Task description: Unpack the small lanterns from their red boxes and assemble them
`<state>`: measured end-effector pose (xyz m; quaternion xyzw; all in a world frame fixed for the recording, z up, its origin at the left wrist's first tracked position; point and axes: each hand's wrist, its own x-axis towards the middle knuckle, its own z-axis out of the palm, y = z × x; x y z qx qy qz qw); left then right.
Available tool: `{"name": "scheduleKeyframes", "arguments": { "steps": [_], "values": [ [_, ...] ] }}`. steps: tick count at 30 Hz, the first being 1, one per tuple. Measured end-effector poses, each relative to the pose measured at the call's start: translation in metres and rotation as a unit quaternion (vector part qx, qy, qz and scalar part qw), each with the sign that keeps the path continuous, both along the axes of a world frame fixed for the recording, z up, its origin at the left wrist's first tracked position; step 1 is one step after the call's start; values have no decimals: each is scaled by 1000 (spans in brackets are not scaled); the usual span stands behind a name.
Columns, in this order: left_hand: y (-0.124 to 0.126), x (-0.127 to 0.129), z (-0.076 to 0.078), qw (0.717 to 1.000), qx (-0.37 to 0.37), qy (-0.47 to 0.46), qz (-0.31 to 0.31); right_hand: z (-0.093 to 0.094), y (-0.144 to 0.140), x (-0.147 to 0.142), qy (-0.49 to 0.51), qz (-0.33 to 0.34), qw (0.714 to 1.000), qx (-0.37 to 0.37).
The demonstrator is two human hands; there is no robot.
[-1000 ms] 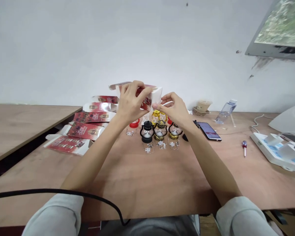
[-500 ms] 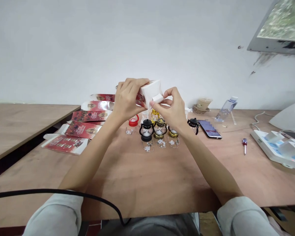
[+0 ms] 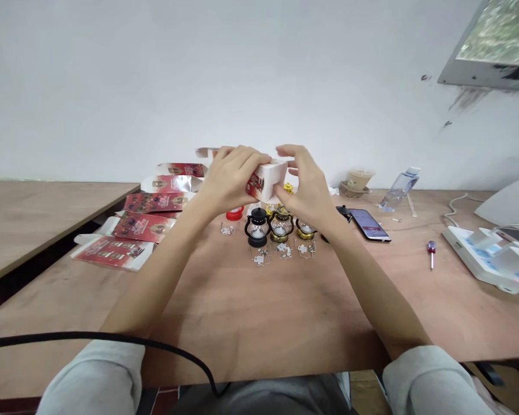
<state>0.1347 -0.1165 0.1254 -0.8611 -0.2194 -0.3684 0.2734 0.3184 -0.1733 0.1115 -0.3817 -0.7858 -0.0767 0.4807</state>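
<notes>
A small red-and-white cardboard box [image 3: 268,178] is held up above the table, its white end turned toward my right side. My left hand [image 3: 233,176] wraps round the box from the left, fingers over the top. On the other side, my right hand [image 3: 305,184] has its thumb against the white end and its fingers curved at the box's right edge, the index finger raised. Below stand small lanterns: a black lantern [image 3: 258,227], a bronze-gold lantern [image 3: 281,225], another gold-based lantern [image 3: 305,230] and a red one [image 3: 234,214]. Small metal-and-white parts [image 3: 259,257] lie before them.
Several flattened red boxes [image 3: 142,226] lie at the left. On the right are a phone [image 3: 369,225], a screwdriver [image 3: 431,253], a tilted water bottle [image 3: 400,189], a cup [image 3: 357,181] and a white power strip [image 3: 493,259]. A black cable [image 3: 155,343] crosses the near left.
The box has come slightly down and turned. My right fingers have let go of the white end flap, which now lies closer to the box, with the thumb against it.
</notes>
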Motion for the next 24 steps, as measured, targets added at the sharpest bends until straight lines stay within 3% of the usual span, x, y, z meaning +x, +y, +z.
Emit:
{"name": "scheduleKeyframes", "arguments": {
  "steps": [4, 8, 11, 20, 24],
  "values": [
    [-4, 4, -1, 1000, -21, 18, -12, 6, -7, 2, -129, -51, 990, -15],
    [-5, 3, 1, 998, -44, 24, -23, 7, -10, -2, -151, -119, 981, -7],
    [-8, 2, 3, 998, -50, 32, -18, 8, -11, -1, -156, -126, 980, -7],
    [-9, -2, 8, 992, -87, 89, -18, 23, -25, 24, -106, 31, 988, -106],
    [-10, 2, 5, 990, -87, 107, -20, 31, -32, 32, -64, 60, 982, -167]
  ]
}}
